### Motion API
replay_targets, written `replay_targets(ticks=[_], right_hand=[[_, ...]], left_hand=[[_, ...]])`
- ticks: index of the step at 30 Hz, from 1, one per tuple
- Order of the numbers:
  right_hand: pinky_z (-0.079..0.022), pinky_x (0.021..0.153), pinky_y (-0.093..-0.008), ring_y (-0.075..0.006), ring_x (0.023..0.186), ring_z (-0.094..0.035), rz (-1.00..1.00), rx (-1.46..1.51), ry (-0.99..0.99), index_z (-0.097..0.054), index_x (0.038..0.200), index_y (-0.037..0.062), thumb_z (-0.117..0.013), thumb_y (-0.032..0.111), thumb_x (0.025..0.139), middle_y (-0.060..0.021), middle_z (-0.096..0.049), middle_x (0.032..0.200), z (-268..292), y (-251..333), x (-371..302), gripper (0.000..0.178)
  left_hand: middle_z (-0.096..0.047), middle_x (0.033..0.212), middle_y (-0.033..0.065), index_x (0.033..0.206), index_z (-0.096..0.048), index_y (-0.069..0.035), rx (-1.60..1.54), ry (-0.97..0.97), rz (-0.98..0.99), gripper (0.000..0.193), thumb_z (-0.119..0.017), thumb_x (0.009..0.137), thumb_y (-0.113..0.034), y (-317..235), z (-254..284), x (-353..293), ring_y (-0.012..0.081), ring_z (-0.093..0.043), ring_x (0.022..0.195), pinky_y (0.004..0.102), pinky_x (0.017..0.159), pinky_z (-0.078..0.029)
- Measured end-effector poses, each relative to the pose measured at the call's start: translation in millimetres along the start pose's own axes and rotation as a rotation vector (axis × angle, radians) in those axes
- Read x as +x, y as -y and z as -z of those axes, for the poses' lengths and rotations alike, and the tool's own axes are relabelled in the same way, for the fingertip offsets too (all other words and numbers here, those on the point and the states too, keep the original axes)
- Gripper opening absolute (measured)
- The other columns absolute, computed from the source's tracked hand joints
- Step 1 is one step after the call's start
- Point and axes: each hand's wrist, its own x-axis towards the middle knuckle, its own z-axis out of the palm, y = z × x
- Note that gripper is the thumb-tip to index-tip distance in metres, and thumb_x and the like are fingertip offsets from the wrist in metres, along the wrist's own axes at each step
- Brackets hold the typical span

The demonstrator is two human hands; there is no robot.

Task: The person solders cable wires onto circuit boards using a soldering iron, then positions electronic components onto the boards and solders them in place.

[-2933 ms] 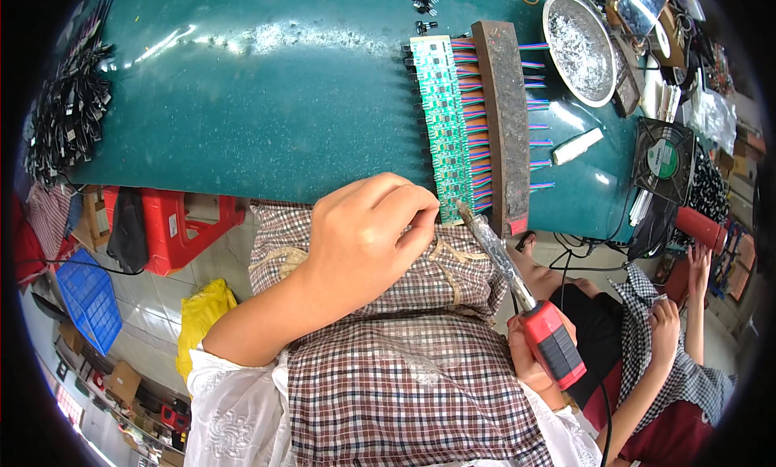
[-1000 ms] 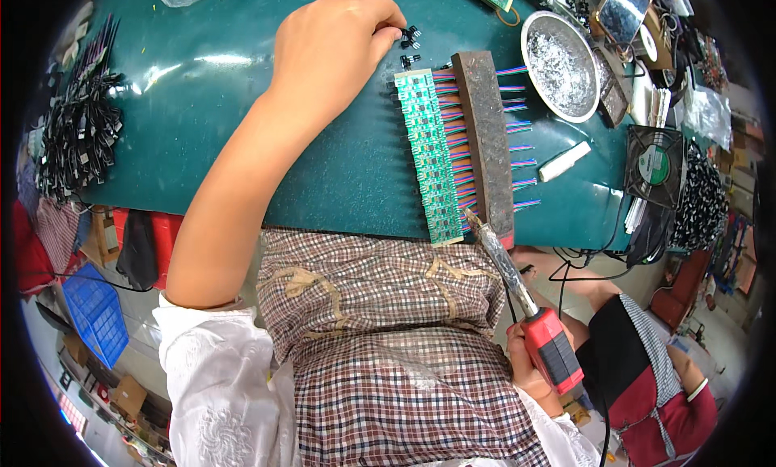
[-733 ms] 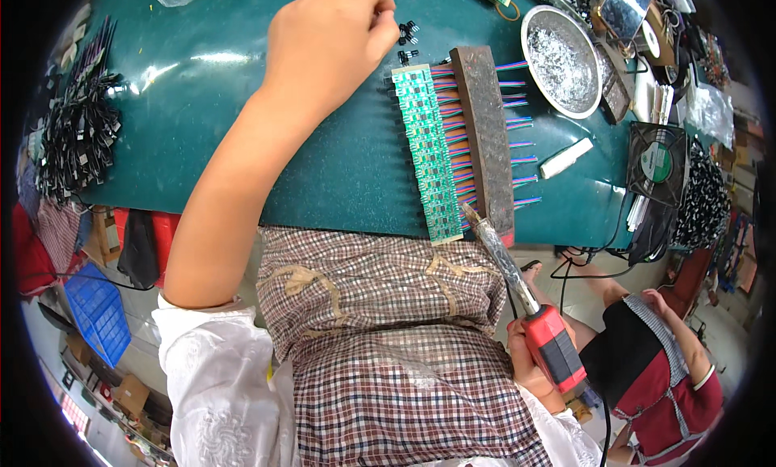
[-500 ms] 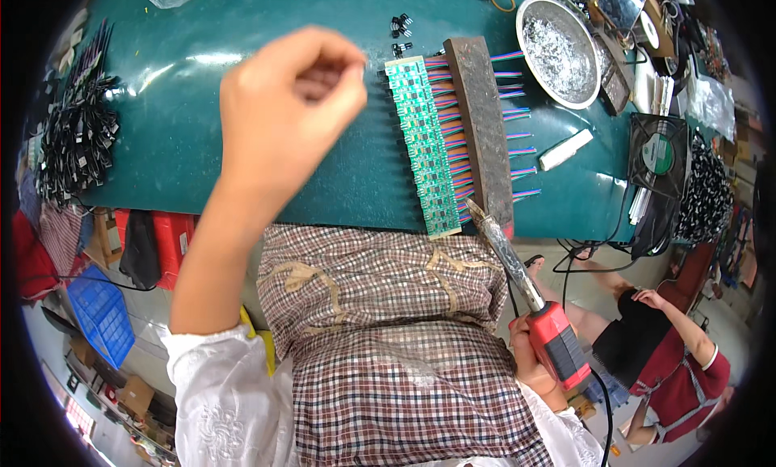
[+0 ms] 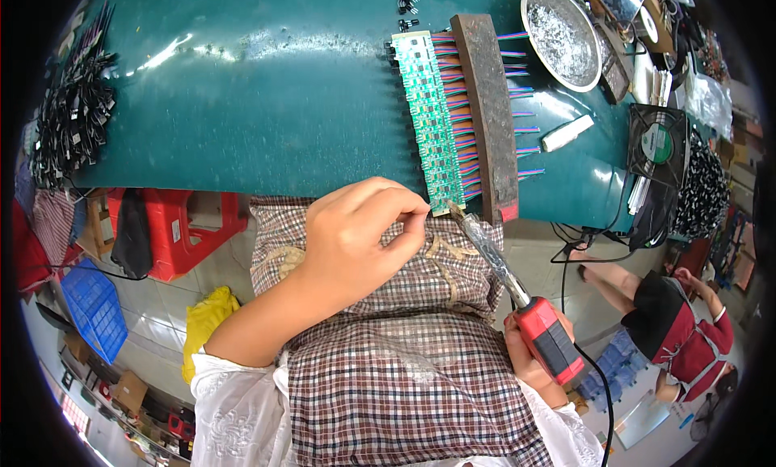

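My right hand [image 5: 525,358] grips a soldering iron [image 5: 550,338] with a red and black handle. Its tip rests at or just above the near end of a green circuit board strip [image 5: 428,115]. Thumb and forefinger pinched, my left hand [image 5: 364,237] is beside that same end; anything between the fingertips is too small to make out. Thin coloured wires [image 5: 462,132] run from the strip's right side beneath a dark, heavy bar [image 5: 491,115] and come out beyond it. Small black parts line the strip's left edge, and several loose black components [image 5: 408,4] lie past its far end.
A metal bowl [image 5: 525,21] of silvery scraps stands at the far right, with a white roll [image 5: 568,133] nearer. A small fan [image 5: 659,144] is at the right edge; bundled black cables [image 5: 77,115] lie far left. Another person [image 5: 679,330] is off to the right.
My left hand has come down and right, from above the table to the strip's near end. The iron's tip has shifted slightly left onto that end. The view has tilted slightly.
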Motion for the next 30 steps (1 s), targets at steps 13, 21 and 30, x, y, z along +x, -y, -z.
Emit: replay_targets(ticks=[13, 21, 30], right_hand=[[-0.052, 0.062, -0.0409, -0.0329, 0.068, -0.065, 0.093, 0.034, 0.036, -0.068, 0.085, 0.0026, -0.073, -0.002, 0.071, -0.0124, -0.066, 0.078, -6, -4, 7, 0.015], [-0.052, 0.062, -0.0404, -0.0324, 0.066, -0.065, 0.108, 0.041, 0.054, -0.068, 0.085, 0.0022, -0.071, -0.003, 0.070, -0.0122, -0.066, 0.077, -7, -4, 11, 0.016], [-0.051, 0.062, -0.0412, -0.0326, 0.067, -0.064, 0.111, 0.005, 0.047, -0.067, 0.084, 0.0025, -0.072, -0.002, 0.069, -0.0119, -0.065, 0.077, -7, -4, 8, 0.017]], left_hand=[[-0.075, 0.085, 0.0086, 0.089, -0.073, -0.002, 0.050, 0.017, -0.011, 0.018, -0.079, 0.075, 0.008, -2, 0, -1, 0.0163, -0.073, 0.069, 0.0271, 0.060, -0.059], [-0.074, 0.083, 0.0079, 0.089, -0.073, -0.003, 0.077, 0.023, -0.012, 0.018, -0.079, 0.075, 0.007, -2, 1, 1, 0.0159, -0.072, 0.067, 0.0276, 0.058, -0.057], [-0.074, 0.082, 0.0072, 0.088, -0.073, -0.003, 0.082, 0.030, -0.001, 0.018, -0.079, 0.075, 0.006, -2, 0, 1, 0.0155, -0.071, 0.066, 0.0276, 0.058, -0.056]])
